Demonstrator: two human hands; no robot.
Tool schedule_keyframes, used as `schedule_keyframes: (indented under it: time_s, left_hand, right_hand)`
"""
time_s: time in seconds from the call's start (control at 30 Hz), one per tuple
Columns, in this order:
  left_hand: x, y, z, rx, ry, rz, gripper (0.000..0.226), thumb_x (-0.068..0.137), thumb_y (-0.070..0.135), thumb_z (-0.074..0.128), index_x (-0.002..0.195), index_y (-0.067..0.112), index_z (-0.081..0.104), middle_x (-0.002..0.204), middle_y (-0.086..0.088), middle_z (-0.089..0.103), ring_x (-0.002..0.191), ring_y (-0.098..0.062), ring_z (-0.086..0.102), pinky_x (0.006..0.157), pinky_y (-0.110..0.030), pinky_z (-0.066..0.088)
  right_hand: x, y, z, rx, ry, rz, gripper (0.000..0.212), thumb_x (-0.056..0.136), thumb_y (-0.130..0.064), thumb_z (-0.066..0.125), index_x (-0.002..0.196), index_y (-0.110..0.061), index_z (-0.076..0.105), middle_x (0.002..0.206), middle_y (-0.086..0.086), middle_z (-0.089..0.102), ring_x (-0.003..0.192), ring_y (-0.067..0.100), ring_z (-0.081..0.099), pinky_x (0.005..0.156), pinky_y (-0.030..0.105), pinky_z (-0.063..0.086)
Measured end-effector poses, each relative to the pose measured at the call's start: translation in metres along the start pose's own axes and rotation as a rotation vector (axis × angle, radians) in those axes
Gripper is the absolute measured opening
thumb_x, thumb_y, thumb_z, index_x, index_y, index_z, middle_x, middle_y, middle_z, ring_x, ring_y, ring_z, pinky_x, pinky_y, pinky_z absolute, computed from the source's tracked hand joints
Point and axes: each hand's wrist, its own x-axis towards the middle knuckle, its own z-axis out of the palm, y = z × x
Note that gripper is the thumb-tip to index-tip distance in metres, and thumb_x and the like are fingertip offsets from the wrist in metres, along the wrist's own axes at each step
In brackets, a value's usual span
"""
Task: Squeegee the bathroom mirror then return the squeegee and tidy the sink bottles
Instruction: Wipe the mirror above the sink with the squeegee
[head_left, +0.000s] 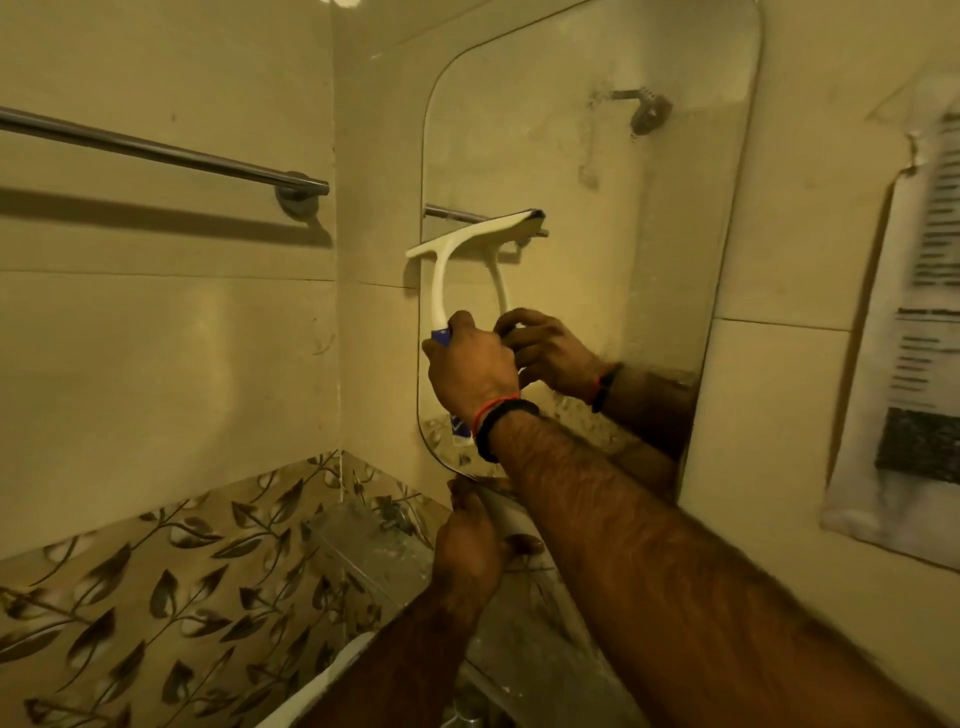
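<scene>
While right hand (470, 364) wraps squeegee (467, 244) handle, blade lies tilted against mirror (649, 208) near left edge, likely placed for wiping pull. Left hand (467, 551) rests at mirror's lower rim, apparently steadying; its grip cannot be told. Bottles not seen.

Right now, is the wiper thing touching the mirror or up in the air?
Touching. The squeegee blade meets its own reflection with no gap on the mirror. The right hand grips its handle.
</scene>
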Motion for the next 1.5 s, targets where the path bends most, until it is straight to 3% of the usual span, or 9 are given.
schedule_keyframes:
  time_s: [0.1, 0.2, 0.33, 0.57, 0.87, 1.07, 1.2, 1.3, 1.5]
  left_hand:
    - [0.004, -0.004, 0.000, 0.085, -0.035, -0.016, 0.088, 0.092, 0.031, 0.058, 0.151, -0.004, 0.003, 0.125, -0.010, 0.062, 0.103, -0.022, 0.066, 0.074, -0.024, 0.050]
    - [-0.001, -0.003, 0.000, 0.020, 0.018, 0.044, 0.081, 0.085, 0.023, 0.067, 0.148, -0.001, 0.021, 0.126, -0.020, 0.059, 0.108, -0.034, 0.061, 0.085, -0.035, 0.050]
    - [0.003, 0.000, -0.001, 0.017, -0.032, -0.005, 0.085, 0.085, 0.033, 0.066, 0.148, 0.004, 0.018, 0.119, -0.015, 0.065, 0.099, -0.032, 0.066, 0.077, -0.036, 0.054]
    - [0.002, 0.007, -0.002, 0.090, -0.105, 0.013, 0.047, 0.098, 0.034, 0.049, 0.138, 0.009, 0.043, 0.129, -0.014, 0.058, 0.115, -0.026, 0.059, 0.101, -0.039, 0.048]
    - [0.000, 0.007, -0.005, 0.111, -0.081, 0.022, 0.078, 0.077, 0.048, 0.074, 0.135, 0.004, 0.043, 0.121, -0.008, 0.064, 0.106, -0.022, 0.064, 0.078, -0.025, 0.048]
    - [-0.001, 0.005, -0.008, -0.045, -0.096, 0.090, 0.072, 0.080, 0.034, 0.075, 0.139, 0.007, 0.046, 0.132, -0.013, 0.059, 0.120, -0.029, 0.058, 0.100, -0.039, 0.049]
    - [0.001, 0.009, -0.010, 0.117, -0.078, 0.010, 0.085, 0.082, 0.045, 0.069, 0.143, -0.001, 0.031, 0.126, -0.014, 0.061, 0.108, -0.030, 0.063, 0.078, -0.031, 0.050]
    - [0.003, 0.009, -0.011, 0.132, -0.099, -0.034, 0.082, 0.082, 0.043, 0.069, 0.143, 0.001, 0.032, 0.126, -0.013, 0.061, 0.109, -0.030, 0.063, 0.085, -0.035, 0.053]
    - [0.006, 0.010, -0.011, 0.148, -0.118, -0.028, 0.056, 0.093, 0.036, 0.057, 0.134, 0.006, 0.035, 0.119, -0.009, 0.063, 0.103, -0.027, 0.065, 0.073, -0.030, 0.048]
  right_hand:
    - [-0.016, 0.012, -0.001, -0.060, -0.018, 0.003, 0.029, 0.095, -0.040, 0.051, 0.112, -0.017, 0.050, 0.083, 0.002, 0.055, 0.069, 0.021, 0.052, 0.058, 0.033, 0.045]
    - [-0.029, 0.022, -0.003, -0.117, -0.008, -0.014, 0.029, 0.094, -0.042, 0.051, 0.109, -0.018, 0.052, 0.080, 0.001, 0.054, 0.068, 0.022, 0.051, 0.058, 0.032, 0.043]
    - [-0.046, 0.031, -0.012, -0.148, -0.008, -0.027, 0.029, 0.093, -0.045, 0.049, 0.106, -0.020, 0.055, 0.078, 0.000, 0.059, 0.066, 0.021, 0.055, 0.060, 0.033, 0.049]
    - [-0.076, 0.050, -0.027, -0.181, -0.060, -0.015, 0.026, 0.090, -0.047, 0.052, 0.096, -0.024, 0.063, 0.073, -0.004, 0.059, 0.064, 0.016, 0.056, 0.055, 0.026, 0.044]
    - [-0.101, 0.057, -0.044, -0.260, -0.040, -0.019, 0.030, 0.089, -0.048, 0.054, 0.092, -0.021, 0.068, 0.073, -0.003, 0.060, 0.068, 0.017, 0.056, 0.063, 0.030, 0.049]
    - [-0.110, 0.058, -0.054, -0.247, -0.065, -0.009, 0.029, 0.089, -0.045, 0.052, 0.088, -0.019, 0.066, 0.071, -0.003, 0.056, 0.063, 0.015, 0.052, 0.055, 0.026, 0.038]
    - [-0.120, 0.058, -0.056, -0.267, -0.045, 0.013, 0.030, 0.090, -0.043, 0.051, 0.092, -0.017, 0.066, 0.070, -0.002, 0.052, 0.060, 0.015, 0.047, 0.055, 0.026, 0.036]
    - [-0.129, 0.055, -0.055, -0.290, -0.046, 0.021, 0.032, 0.090, -0.044, 0.050, 0.095, -0.015, 0.065, 0.069, -0.002, 0.048, 0.056, 0.012, 0.037, 0.052, 0.025, 0.029]
    - [-0.149, 0.055, -0.052, -0.250, -0.019, 0.023, 0.030, 0.092, -0.036, 0.047, 0.101, -0.012, 0.063, 0.087, 0.007, 0.067, 0.068, 0.022, 0.058, 0.054, 0.026, 0.037]
